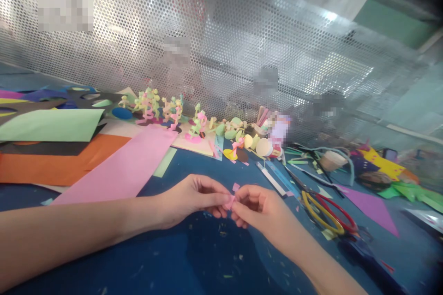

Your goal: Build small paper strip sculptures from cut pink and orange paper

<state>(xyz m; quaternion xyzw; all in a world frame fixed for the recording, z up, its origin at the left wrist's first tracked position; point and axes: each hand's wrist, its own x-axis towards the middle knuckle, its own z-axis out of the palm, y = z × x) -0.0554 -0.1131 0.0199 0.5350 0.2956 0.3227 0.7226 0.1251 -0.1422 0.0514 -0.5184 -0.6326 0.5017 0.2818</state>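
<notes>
A small piece of pink paper point(230, 202) is pinched between my two hands, above the blue table. My left hand point(197, 197) grips its left side with thumb and forefinger, the other fingers curled below. On the right side, my right hand point(254, 205) holds it in a similar pinch. Just behind the fingertips lies another pink paper scrap point(236, 187). Part of the held piece is hidden by my fingers, so its exact shape cannot be made out.
Coloured sheets, including a long pink one point(121, 166) and an orange one point(44, 166), lie at left. Small paper figures point(148, 103) stand behind. Yellow-and-red-handled scissors point(321, 212), a blue ruler point(282, 177) and a purple sheet point(370, 207) lie at right. A perforated metal screen point(214, 55) rises behind.
</notes>
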